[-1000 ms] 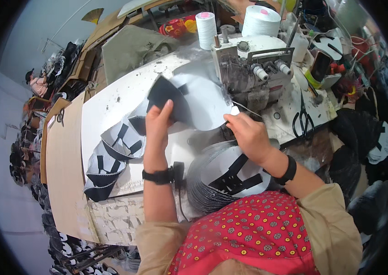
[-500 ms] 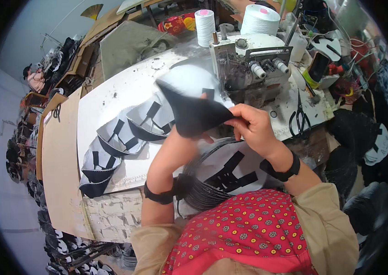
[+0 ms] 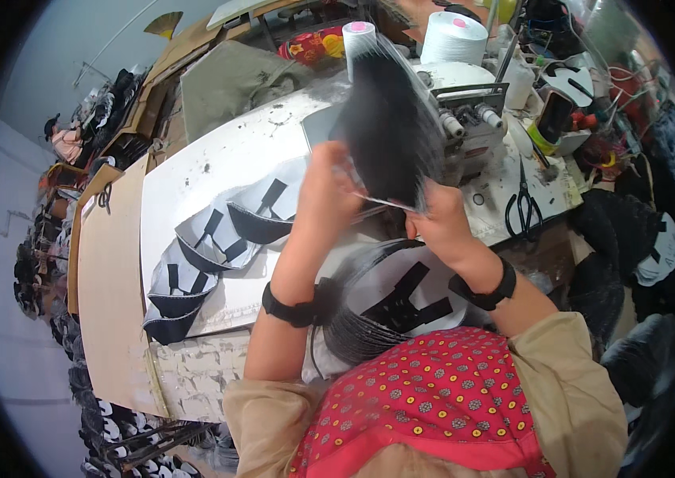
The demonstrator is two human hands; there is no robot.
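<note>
Both my hands grip a black fabric piece with a pale edge (image 3: 389, 127), raised in front of the sewing machine (image 3: 473, 147) and blurred by motion. My left hand (image 3: 329, 187) pinches its lower left side. At its lower right corner, the fingers of my right hand (image 3: 441, 217) are closed. A row of curved grey-white pieces with black strips and dark edges (image 3: 214, 239) lies on the white tabletop (image 3: 218, 175) to the left. Below my hands, against the red patterned apron (image 3: 425, 398), sits a thick stack of similar pieces (image 3: 433, 299).
Black-handled scissors (image 3: 523, 209) lie right of the machine. White thread cones (image 3: 454, 38) stand behind it. A phone (image 3: 554, 116) rests in a yellow-green holder. Dark fabric pieces (image 3: 600, 227) hang at the right. Cardboard (image 3: 110, 279) borders the table's left side.
The black piece has swung upward and to the right, now covering part of the machine. My left hand has risen along with it; my right hand has shifted only slightly.
</note>
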